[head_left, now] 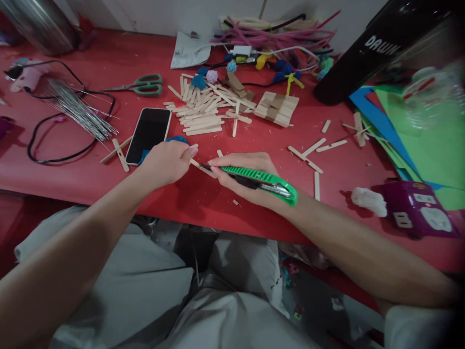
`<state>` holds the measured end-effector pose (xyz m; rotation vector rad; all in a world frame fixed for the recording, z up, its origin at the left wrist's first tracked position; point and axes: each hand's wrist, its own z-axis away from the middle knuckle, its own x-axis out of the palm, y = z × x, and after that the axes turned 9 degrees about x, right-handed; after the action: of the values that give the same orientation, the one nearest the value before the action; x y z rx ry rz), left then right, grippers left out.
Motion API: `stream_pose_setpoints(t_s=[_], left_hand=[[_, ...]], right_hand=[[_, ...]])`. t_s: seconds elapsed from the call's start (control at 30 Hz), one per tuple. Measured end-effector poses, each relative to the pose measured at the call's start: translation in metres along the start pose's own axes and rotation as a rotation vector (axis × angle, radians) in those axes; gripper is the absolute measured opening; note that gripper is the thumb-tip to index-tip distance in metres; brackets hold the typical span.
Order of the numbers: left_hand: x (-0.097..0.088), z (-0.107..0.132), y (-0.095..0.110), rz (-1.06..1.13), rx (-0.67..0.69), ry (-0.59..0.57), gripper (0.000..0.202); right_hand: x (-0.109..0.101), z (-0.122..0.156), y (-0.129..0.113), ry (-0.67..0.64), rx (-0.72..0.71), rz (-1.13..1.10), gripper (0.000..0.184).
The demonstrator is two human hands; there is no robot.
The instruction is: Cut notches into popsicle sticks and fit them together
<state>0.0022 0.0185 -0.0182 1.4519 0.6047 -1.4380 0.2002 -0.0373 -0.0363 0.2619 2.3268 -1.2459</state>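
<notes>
My right hand [244, 175] grips a green utility knife [264, 180], its blade tip laid against a wooden craft stick [202, 168] on the red table [109, 160]. My left hand [165, 163] is closed in a pinch on that same stick's left end, holding it down. A loose pile of craft sticks [203, 114] lies just beyond my hands. A small glued stick panel [276, 108] sits to the right of the pile.
A phone [148, 135] lies face up left of my hands, with green scissors [143, 85] and a wire bundle [80, 111] further left. Coloured paper sheets [417, 126], a purple box [417, 208], a black bottle [366, 53] and pipe cleaners [276, 36] crowd the right and back.
</notes>
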Motion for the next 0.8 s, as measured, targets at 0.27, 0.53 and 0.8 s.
stream_pose_setpoints(t_s=[0.27,0.53,0.8], left_hand=[[0.002,0.000,0.000,-0.013,-0.009,0.009,0.039],[0.002,0.004,0.006,-0.078,-0.036,0.025,0.042],[0.008,0.007,0.012,-0.094,-0.057,0.050,0.044]], right_hand=[[-0.011,0.000,0.013,-0.104,0.032,-0.036,0.016],[-0.005,0.005,0.008,0.078,0.257,0.050,0.016],[-0.005,0.010,0.002,0.111,0.174,0.078,0.019]])
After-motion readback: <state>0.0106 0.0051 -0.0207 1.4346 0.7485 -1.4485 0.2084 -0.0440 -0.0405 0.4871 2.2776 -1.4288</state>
